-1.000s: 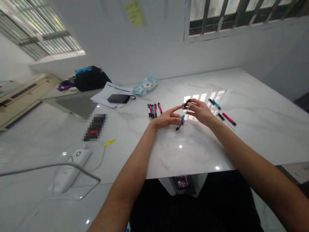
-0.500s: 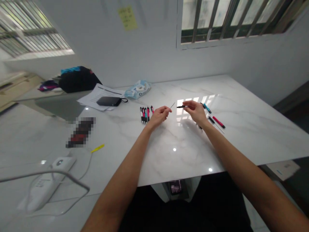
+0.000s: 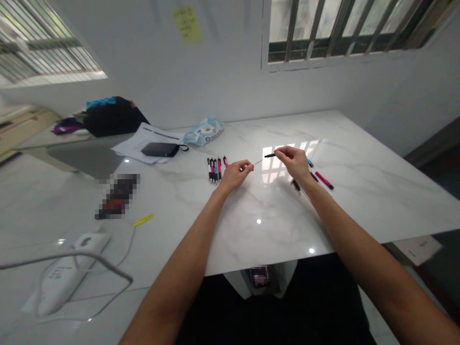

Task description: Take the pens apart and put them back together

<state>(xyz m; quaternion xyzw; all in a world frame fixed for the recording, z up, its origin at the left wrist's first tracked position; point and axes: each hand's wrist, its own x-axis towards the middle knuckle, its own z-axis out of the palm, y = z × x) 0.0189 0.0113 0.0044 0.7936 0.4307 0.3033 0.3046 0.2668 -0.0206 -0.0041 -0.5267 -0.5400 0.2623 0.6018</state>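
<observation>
Over the table, my left hand (image 3: 234,177) is closed in a pinch on a thin pen refill (image 3: 258,162), whose narrow end points right. A small dark bit also shows between those fingers; what it belongs to I cannot make out. Facing it, my right hand (image 3: 295,163) pinches a black pen part (image 3: 269,155) that points left. A short gap separates the two pieces. Beside my left hand lies a row of several click pens (image 3: 214,170). Under and beside my right forearm are a red pen barrel (image 3: 324,180), a black pen piece (image 3: 295,185) and a blue piece (image 3: 310,163), partly hidden.
Behind the pens, a blue packet (image 3: 204,132), papers (image 3: 131,140) and a black phone-like case (image 3: 160,149) lie on the marble-patterned table (image 3: 251,239). A white power strip (image 3: 68,275) with a grey cable sits at front left, near a yellow tag (image 3: 143,220).
The refill in my left hand has swung from slanting upward to nearly level. My right hand has shifted slightly to the right with the black pen part, uncovering a black piece below.
</observation>
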